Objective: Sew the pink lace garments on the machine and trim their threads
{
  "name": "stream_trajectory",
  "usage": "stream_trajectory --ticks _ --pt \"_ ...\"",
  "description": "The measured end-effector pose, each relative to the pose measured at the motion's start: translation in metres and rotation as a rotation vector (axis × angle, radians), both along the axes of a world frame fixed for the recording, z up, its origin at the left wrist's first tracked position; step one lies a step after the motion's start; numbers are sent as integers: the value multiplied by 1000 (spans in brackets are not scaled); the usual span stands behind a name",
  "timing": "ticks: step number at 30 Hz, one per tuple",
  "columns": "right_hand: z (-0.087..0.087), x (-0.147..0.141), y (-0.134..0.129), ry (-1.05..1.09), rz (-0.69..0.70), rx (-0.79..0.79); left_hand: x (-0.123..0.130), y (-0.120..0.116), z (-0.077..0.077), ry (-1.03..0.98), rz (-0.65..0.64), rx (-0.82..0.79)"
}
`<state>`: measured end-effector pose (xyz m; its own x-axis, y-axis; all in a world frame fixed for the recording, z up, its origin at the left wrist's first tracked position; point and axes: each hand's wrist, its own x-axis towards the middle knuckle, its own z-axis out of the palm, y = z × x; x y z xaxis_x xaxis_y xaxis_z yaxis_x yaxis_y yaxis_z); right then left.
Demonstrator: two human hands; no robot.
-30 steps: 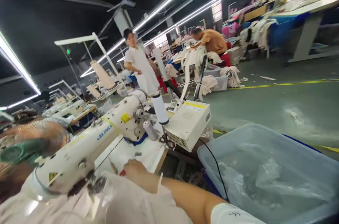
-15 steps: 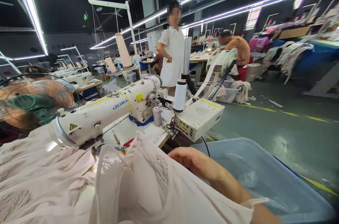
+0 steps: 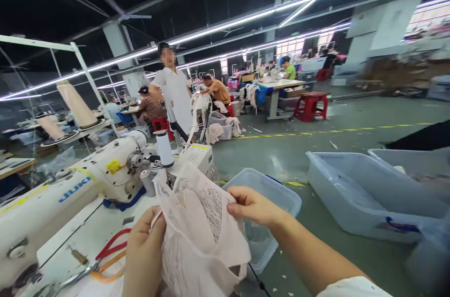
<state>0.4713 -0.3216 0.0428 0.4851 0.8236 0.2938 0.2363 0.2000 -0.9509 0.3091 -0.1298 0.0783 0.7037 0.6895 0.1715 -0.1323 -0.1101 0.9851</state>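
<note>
A pale pink bra (image 3: 200, 222) with lace and smooth cups is held up in front of me. My left hand (image 3: 144, 241) pinches its left edge, thumb and fingers closed on the cloth. My right hand (image 3: 249, 205) grips the opposite edge beside the lace, with thumb and forefinger together. The lower folds of the bra hang loose between both hands. Close to my left hand, scissors (image 3: 96, 264) with red and orange handles lie on the machine table (image 3: 70, 222).
The white sewing machine (image 3: 80, 184) stands at left, with a white thread cone (image 3: 163, 149) and a control box (image 3: 197, 159) behind the bra. A translucent bin (image 3: 260, 255) sits below my right hand; a larger bin (image 3: 365, 212) is further right. A person (image 3: 176, 95) in white stands ahead.
My view has swung to the right. The bra is now raised off the cloth pile, with both hands on it. My left hand has come into view; my right hand's fingers now grip the edge.
</note>
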Motion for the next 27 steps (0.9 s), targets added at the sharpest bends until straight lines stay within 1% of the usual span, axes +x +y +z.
stream_trajectory --ticks 2,4,6,8,10,12,15,18,20,22,24,27 --pt "2 7 -13 -21 -81 11 16 -3 2 37 -133 -16" --pt "7 11 -24 -46 -138 23 27 -5 2 68 -197 19" --pt "12 12 -32 -113 -177 19 35 -9 2 61 -215 60" --pt "18 9 -34 -224 -239 9 42 -12 2 26 -206 85" --pt "25 7 -33 -353 -329 6 49 -15 3 6 -194 114" --pt "34 10 -29 -461 -383 2 55 -18 7 5 -189 171" --pt "48 23 -22 -506 -398 -18 64 -23 15 13 -199 333" --pt "62 41 -20 -473 -450 -13 79 -30 26 26 -174 465" --pt "68 51 -24 -438 -427 36 94 -33 34 10 -154 481" --pt "73 57 -31 -450 -369 38 110 -35 41 -23 -141 471" --pt "77 62 -38 -525 -332 -40 125 -35 48 -51 -139 463" --pt "84 73 -47 -619 -370 -153 142 -36 53 -82 -175 443"
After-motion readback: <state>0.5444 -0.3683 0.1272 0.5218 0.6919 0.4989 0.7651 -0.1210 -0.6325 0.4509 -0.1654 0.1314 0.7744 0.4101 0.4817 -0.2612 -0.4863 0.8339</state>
